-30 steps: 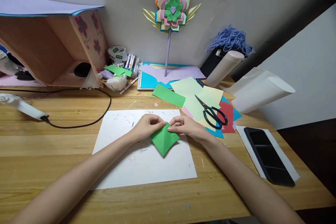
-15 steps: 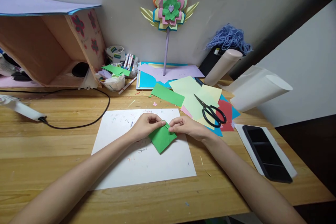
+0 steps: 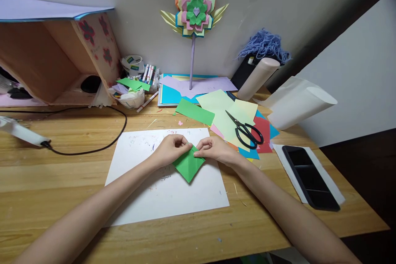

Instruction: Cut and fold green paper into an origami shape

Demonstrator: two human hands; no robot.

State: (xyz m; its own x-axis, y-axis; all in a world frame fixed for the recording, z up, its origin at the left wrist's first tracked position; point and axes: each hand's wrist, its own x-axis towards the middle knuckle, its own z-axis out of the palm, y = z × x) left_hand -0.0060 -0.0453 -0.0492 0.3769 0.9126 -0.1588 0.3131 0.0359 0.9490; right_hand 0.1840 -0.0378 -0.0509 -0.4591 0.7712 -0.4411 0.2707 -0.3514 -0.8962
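A folded green paper (image 3: 189, 168), with one corner pointing toward me, is held over a marked white sheet (image 3: 133, 202). My left hand (image 3: 171, 148) pinches its upper left edge between thumb and fingers. On the upper right side, my right hand (image 3: 215, 150) grips the same paper, its thumb and fingers close together. A small folded flap shows between the two hands near the top corner. Black-handled scissors (image 3: 246, 132) lie to the right on pale yellow paper (image 3: 213, 107), beside a green strip (image 3: 194, 112).
A paper flower (image 3: 196, 11) stands at the back. To the left are an open box (image 3: 99, 45), a tub of scraps (image 3: 132, 100) and a white device (image 3: 23, 131) with a black cable. On the right lie a phone (image 3: 311, 177) and rolled white paper (image 3: 300, 103).
The view has shifted slightly. The fingers of my right hand have slid a little lower and left along the green paper, and both hands still hold it.
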